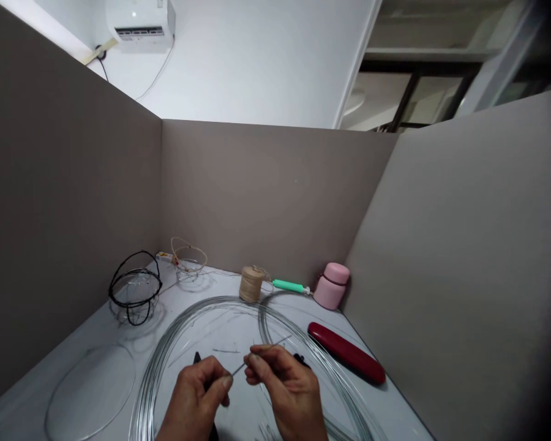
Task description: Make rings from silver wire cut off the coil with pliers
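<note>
My left hand (199,395) and my right hand (287,389) are close together at the bottom middle, both pinched on a short thin piece of wire (261,355) that slants up to the right between them. They hover over a large coil of silver wire (165,349) lying on the white desk (96,343). A dark tool (197,358) shows partly behind my left hand, and another dark piece (302,360) peeks out behind my right hand.
A black wire basket (134,294) stands at the left, a smaller wire basket (189,263) behind it. A spool of tan thread (251,283), a green-handled tool (289,286), a pink jar (332,285) and a red case (346,353) lie to the right. Grey partitions wall three sides.
</note>
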`<state>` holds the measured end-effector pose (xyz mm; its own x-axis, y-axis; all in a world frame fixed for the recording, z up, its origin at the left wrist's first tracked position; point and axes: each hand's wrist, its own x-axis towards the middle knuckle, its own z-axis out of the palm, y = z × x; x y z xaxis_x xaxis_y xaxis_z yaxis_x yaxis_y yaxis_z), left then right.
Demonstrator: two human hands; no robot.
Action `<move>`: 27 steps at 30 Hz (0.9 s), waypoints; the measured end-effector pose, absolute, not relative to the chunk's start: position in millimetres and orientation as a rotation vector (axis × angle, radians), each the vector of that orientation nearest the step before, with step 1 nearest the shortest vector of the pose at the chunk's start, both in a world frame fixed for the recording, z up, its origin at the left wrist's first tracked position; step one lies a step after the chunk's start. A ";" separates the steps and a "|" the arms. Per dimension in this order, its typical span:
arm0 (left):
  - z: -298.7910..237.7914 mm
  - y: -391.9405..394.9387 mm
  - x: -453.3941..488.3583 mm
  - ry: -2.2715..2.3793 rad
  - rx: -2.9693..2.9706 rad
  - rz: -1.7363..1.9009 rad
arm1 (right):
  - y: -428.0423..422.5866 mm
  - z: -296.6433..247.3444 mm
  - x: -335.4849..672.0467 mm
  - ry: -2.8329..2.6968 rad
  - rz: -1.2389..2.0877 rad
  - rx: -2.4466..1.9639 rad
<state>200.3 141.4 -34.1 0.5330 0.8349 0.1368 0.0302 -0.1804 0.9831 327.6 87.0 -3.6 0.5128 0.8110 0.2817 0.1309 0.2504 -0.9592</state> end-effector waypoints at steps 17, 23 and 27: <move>-4.0 172.7 207.7 0.575 1.552 0.500 | 86.8 -0.3 338.8 -0.972 0.464 -1.273; -14.7 195.5 169.6 0.489 1.435 0.016 | 88.4 0.1 363.8 -0.958 0.471 -1.232; -11.2 190.9 163.6 0.426 1.361 -0.102 | 85.8 5.9 370.3 -0.952 0.517 -1.227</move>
<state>163.6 190.9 -11.2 0.9195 0.1732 -0.3528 0.3138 0.2169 0.9244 370.3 85.8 5.9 0.5329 0.7799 0.3282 0.1494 0.2951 -0.9437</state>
